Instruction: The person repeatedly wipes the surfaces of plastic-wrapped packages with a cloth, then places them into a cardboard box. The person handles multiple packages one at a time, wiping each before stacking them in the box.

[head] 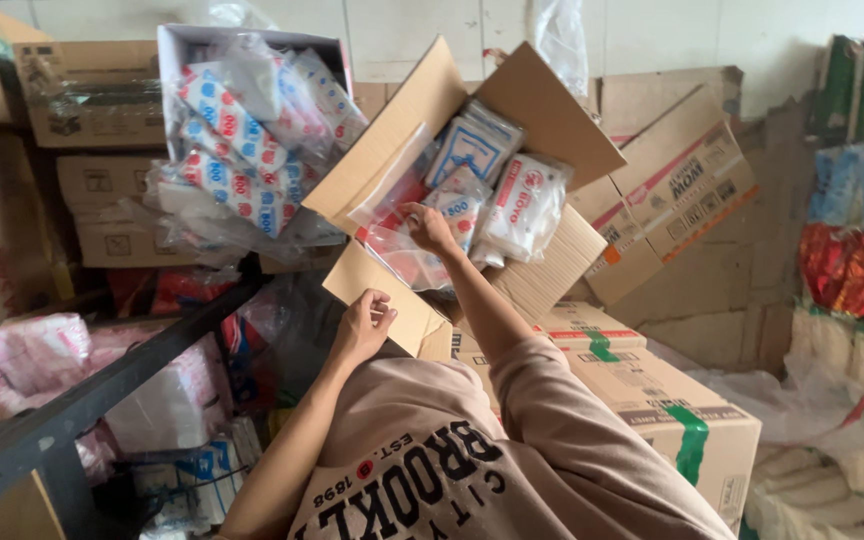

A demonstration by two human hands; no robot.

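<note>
Here the person's arms both stretch away from the camera toward an open carton (537, 105), which is tipped so its mouth faces the viewer. The right arm, in a tan sleeve (562, 400) to the elbow, runs out almost straight, forearm bare, and the right hand (429, 229) is inside the carton's mouth. Its grip is closed on the edge of a clear plastic packet (402, 255) that hangs at the carton's lower opening; other packets (512, 205), white with blue and red print, are stacked behind it inside.

The left arm is bent less far forward, and the left hand (362, 322) sits at the carton's lower flap (377, 290), fingers curled loosely against the cardboard edge; whether that grip truly pinches the flap or only rests on it cannot be told.

To the left, a white box (177, 45) holds more printed packets. A sealed carton with green tape (692, 440) sits below the right arm.
</note>
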